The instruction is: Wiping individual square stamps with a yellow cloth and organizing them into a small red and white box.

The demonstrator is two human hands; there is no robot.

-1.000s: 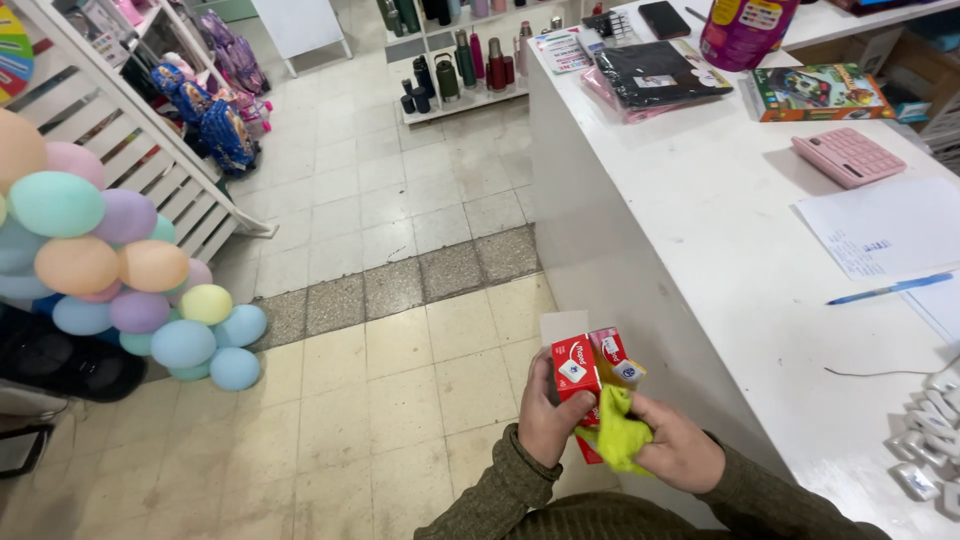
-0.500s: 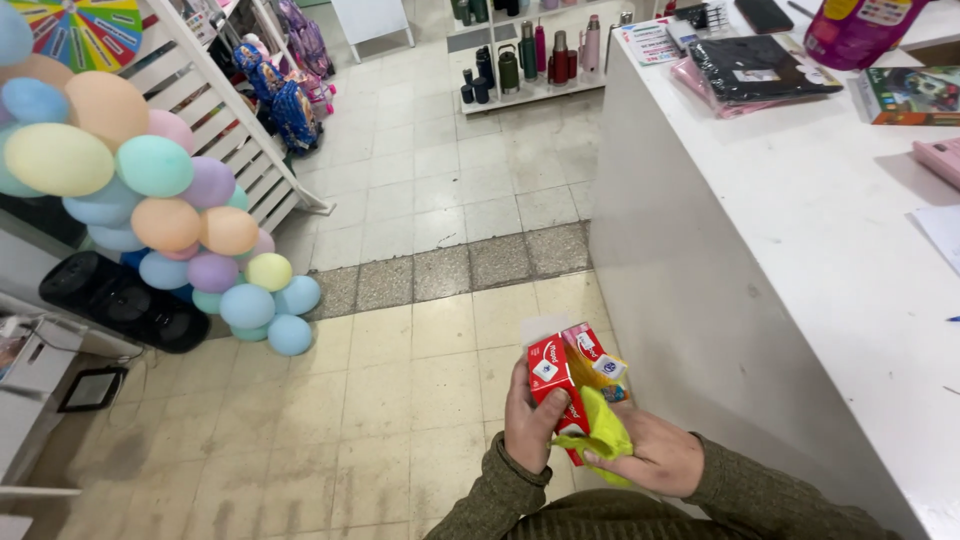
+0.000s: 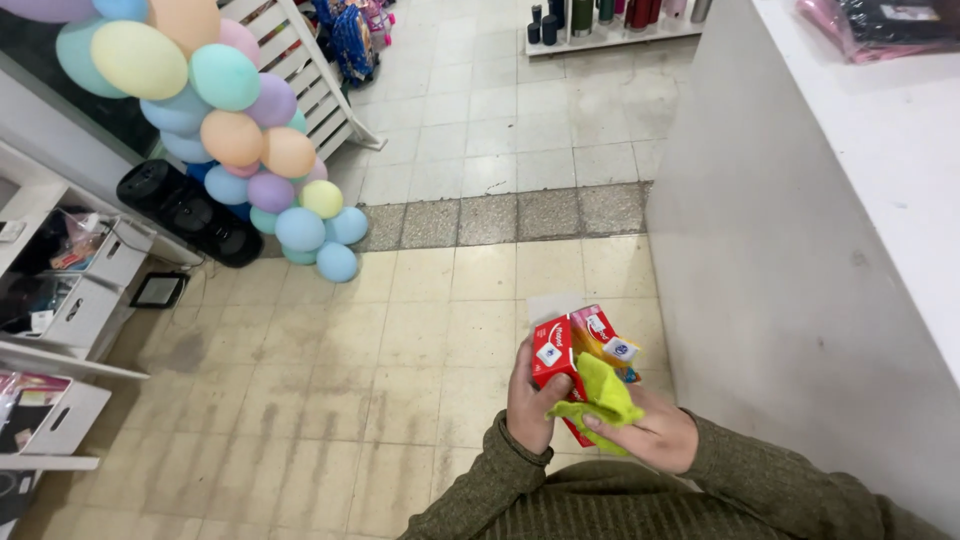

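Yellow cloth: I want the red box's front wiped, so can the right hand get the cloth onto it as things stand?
Probably yes. The right hand already pinches the yellow cloth against the red box, which the left hand holds; nothing lies between them.

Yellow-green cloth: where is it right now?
Head view, lower centre: the yellow-green cloth is pinched by the right hand against the small red cardboard boxes held by the left hand.

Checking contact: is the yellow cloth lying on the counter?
No: the yellow cloth is held in the right hand against the red box.
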